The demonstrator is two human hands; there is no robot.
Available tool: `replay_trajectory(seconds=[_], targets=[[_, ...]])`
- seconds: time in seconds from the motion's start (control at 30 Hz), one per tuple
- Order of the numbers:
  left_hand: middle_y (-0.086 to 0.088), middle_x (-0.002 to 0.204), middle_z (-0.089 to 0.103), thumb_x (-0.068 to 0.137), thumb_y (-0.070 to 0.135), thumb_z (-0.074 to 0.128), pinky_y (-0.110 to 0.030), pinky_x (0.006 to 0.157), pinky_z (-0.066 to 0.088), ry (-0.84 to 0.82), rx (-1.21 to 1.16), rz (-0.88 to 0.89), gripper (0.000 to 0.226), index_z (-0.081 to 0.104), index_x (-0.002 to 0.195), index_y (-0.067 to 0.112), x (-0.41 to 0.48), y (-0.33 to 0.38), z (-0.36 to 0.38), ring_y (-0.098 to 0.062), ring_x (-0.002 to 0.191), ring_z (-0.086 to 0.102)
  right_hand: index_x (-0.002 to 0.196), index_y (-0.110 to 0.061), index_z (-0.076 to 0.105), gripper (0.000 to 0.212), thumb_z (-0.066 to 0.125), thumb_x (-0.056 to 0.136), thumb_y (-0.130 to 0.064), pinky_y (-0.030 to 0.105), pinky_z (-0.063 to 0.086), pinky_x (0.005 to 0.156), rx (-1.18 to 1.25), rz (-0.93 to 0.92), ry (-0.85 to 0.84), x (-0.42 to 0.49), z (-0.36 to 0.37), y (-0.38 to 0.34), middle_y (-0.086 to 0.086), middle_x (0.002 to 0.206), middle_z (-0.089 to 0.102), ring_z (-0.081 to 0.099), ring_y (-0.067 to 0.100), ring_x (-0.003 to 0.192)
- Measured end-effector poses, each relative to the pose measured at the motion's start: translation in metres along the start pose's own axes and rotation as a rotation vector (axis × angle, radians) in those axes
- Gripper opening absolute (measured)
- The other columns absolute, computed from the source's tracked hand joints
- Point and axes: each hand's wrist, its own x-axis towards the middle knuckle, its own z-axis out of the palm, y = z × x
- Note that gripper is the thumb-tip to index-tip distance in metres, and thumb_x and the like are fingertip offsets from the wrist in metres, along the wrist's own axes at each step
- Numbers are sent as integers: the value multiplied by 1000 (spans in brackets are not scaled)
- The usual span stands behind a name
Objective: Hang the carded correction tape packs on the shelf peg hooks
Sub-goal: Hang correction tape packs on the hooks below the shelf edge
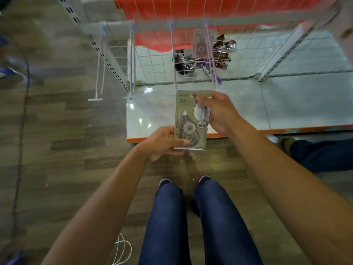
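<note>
An olive-green carded correction tape pack (186, 113) marked "36" is held upright in front of me, over the front of the white shelf. My left hand (162, 143) grips its lower left corner, thumb across the card. My right hand (219, 111) pinches the top right part near the hang hole. Several white peg hooks (172, 60) stick out from the bar above, their tips just above the pack. Another carded pack (201, 43) hangs on a hook at the back, blurred.
A white base shelf (277, 106) with an orange front edge lies below the hooks. A wire basket of metal utensils (202, 62) sits at the back. Grey slotted uprights (107, 52) flank the bay. Another person's leg (321, 153) is at right. My legs stand below.
</note>
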Motion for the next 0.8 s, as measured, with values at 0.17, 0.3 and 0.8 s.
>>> replay_trajectory(seconds=[0.17,0.3,0.8], targets=[[2,89,75,81,0,69,-24,73,58,56,21,58,22,65,98,15,-64,54,3,-12,87,71,86,-14,65,12,62,89,-2,41,54,91,-76,-84,-9,-53,38,-63,5,93,71,68,22,94],[-4,96,75,80,0,71,-28,82,56,144,45,114,27,67,103,13,-113,91,4,-19,94,70,81,-17,64,18,60,89,-2,41,54,89,-83,-151,-89,-94,64,-109,2,91,71,68,23,96],[4,95,75,86,-1,63,-16,75,55,259,164,490,21,65,101,14,-241,235,-6,-9,91,70,87,-15,64,12,57,93,-8,39,57,78,-185,-563,-234,-170,136,-255,5,85,69,66,18,80]])
